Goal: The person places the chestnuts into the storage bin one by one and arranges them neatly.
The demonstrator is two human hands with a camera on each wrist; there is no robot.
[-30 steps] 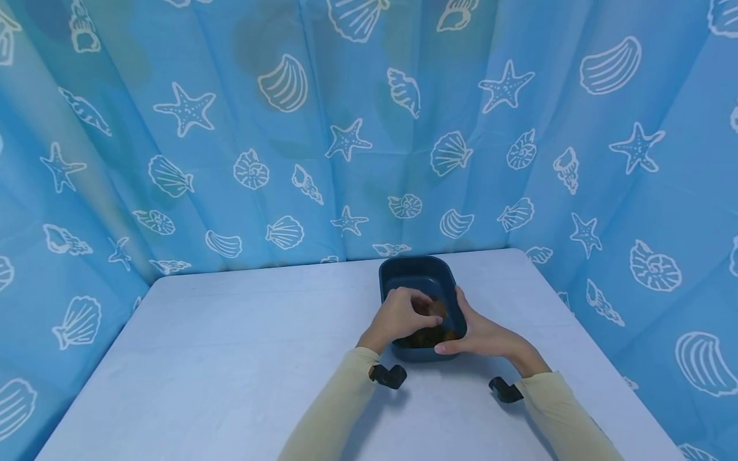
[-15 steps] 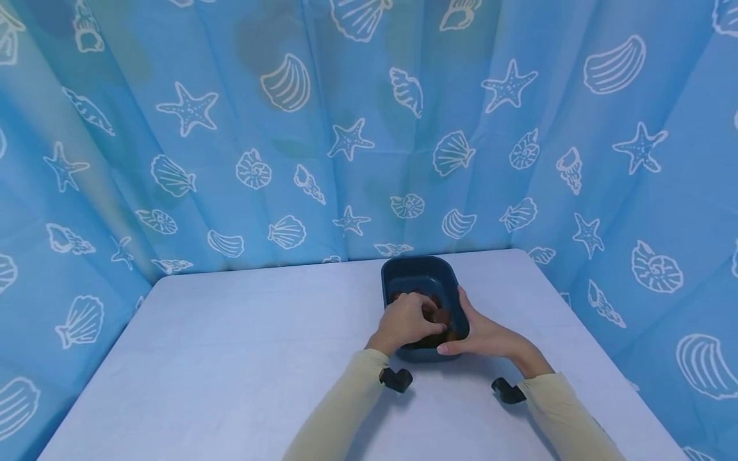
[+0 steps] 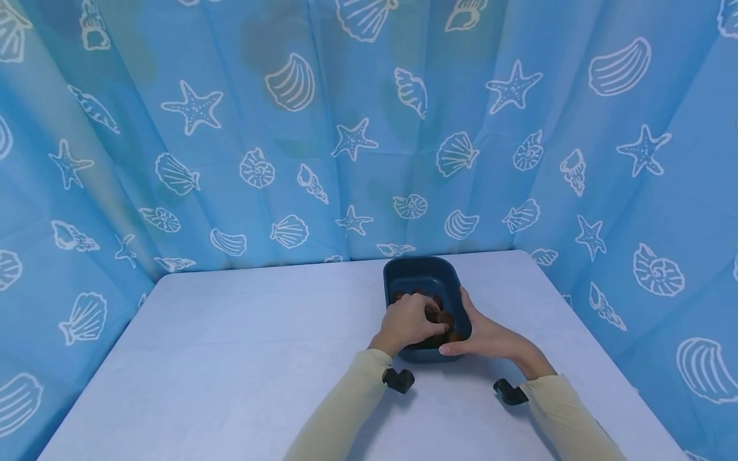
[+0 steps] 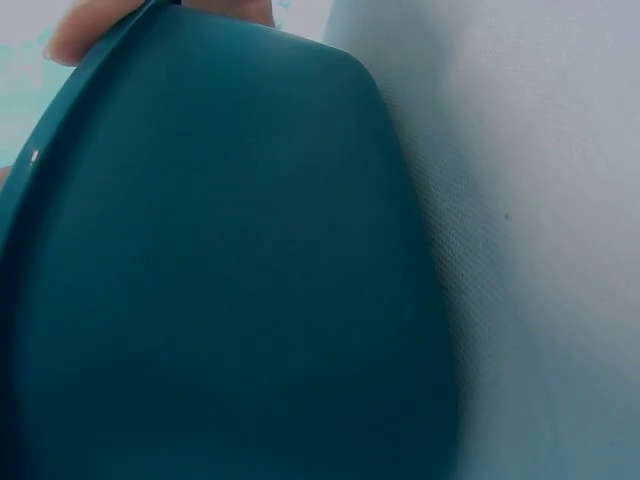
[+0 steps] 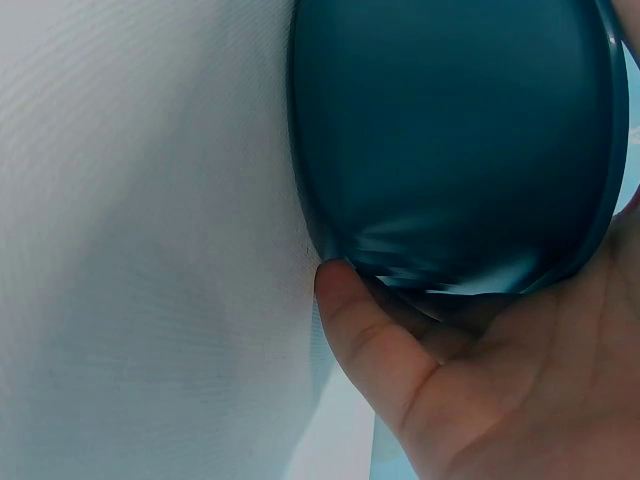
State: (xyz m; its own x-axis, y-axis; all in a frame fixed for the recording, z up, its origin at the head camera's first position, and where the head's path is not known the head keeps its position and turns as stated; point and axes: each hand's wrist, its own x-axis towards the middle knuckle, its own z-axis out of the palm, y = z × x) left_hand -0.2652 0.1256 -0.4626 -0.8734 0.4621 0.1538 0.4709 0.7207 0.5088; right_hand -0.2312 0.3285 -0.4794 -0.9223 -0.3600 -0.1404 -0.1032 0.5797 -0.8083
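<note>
A dark blue, deep rectangular box (image 3: 429,356) with rounded corners stands near the back right of the table. Several brown roundish pieces (image 3: 446,318) lie in its near half; their exact kind is unclear. My left hand (image 3: 406,323) reaches in over the left rim, thumb and fingers curled about a brown piece; the fingertips are partly hidden. Around the box's near right corner, my right hand (image 3: 490,336) grips the outside, thumb on the near wall. The box's outer wall (image 4: 230,240) fills much of the left wrist view. In the right wrist view the right thumb (image 5: 375,345) presses the corner.
A white cloth covers the table (image 3: 230,358). Behind and beside it hangs a blue curtain (image 3: 323,192) printed with white shells and starfish. Small black mounts (image 3: 399,381) sit at both wrists.
My left hand has gone slightly lower and to the right among the brown pieces, lowering a brown piece at its thumb. The right hand keeps its hold on the box.
</note>
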